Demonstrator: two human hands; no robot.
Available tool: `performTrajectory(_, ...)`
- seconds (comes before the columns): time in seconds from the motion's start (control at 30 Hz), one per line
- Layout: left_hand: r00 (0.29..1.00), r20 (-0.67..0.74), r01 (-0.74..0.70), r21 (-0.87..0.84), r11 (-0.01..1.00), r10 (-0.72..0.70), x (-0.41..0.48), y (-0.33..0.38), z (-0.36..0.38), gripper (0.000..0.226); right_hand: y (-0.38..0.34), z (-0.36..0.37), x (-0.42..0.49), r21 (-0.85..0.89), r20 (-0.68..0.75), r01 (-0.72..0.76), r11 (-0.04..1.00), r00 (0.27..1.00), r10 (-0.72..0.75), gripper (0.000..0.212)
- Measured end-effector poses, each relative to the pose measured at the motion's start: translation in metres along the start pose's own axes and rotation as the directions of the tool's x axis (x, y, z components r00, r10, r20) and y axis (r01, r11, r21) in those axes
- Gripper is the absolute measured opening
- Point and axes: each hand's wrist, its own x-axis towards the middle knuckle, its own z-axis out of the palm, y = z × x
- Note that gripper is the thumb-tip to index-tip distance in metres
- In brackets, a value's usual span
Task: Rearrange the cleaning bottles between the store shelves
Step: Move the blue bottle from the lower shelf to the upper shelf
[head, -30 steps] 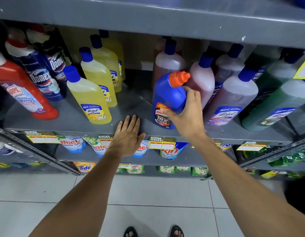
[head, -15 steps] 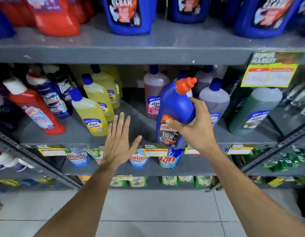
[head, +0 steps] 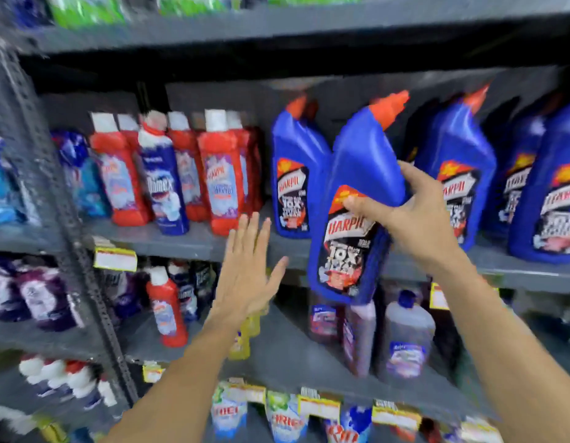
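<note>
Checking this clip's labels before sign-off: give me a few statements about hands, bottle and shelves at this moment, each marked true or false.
1. The right hand grips a blue bottle. True.
2. The held bottle's cap is white. False: it is orange.
3. The left hand holds a red bottle. False: it is open and empty.
4. Matching blue bottles stand on the shelf behind the held one. True.
5. The held bottle stands on the shelf. False: it is held in the air.

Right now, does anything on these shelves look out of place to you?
Yes: one blue-and-white bottle stands among the red bottles on the upper shelf, the only one of its kind in that row. A lone red bottle also sits among darker ones below. Nothing looks spilled.
</note>
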Motion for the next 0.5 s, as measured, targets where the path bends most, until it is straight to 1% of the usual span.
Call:
performTrajectory(0.07, 0.999, 0.054, -0.007, -0.024, 1.000, 0.008, 0.017, 0.008, -0.002, 0.074, -0.015, -0.008, 0.023, 0.029, -0.026, 0.021, 0.999, 0.999, -0.020, 0.044)
performTrajectory(0.13, 0.991, 0.126, -0.029, -0.038, 0.999, 0.033, 0.025, 0.018, 0.002, 0.073, -0.021, -0.012, 0.041, 0.006, -0.058, 0.030, 1.000, 0.998, -0.030, 0.054)
performTrajectory(0.2, 0.980, 0.192, -0.039, -0.072, 0.997, 0.052, 0.027, 0.028, 0.009, 0.074, -0.016, -0.014, 0.056, -0.023, -0.069, 0.029, 0.999, 0.997, -0.030, 0.059)
performTrajectory(0.3, 0.965, 0.259, -0.010, -0.117, 0.993, 0.040, 0.024, 0.036, 0.020, 0.077, 0.003, -0.012, 0.074, -0.048, -0.090, -0.014, 0.999, 0.996, 0.009, 0.068)
performTrajectory(0.4, 0.954, 0.297, -0.026, -0.038, 0.999, 0.036, 0.020, 0.035, 0.028, 0.075, 0.029, -0.007, 0.087, -0.062, -0.112, -0.061, 0.996, 0.992, 0.054, 0.078)
performTrajectory(0.5, 0.964, 0.263, -0.042, 0.012, 0.999, 0.038, 0.020, 0.035, 0.030, 0.071, 0.055, -0.002, 0.088, -0.062, -0.117, -0.114, 0.992, 0.987, 0.106, 0.081)
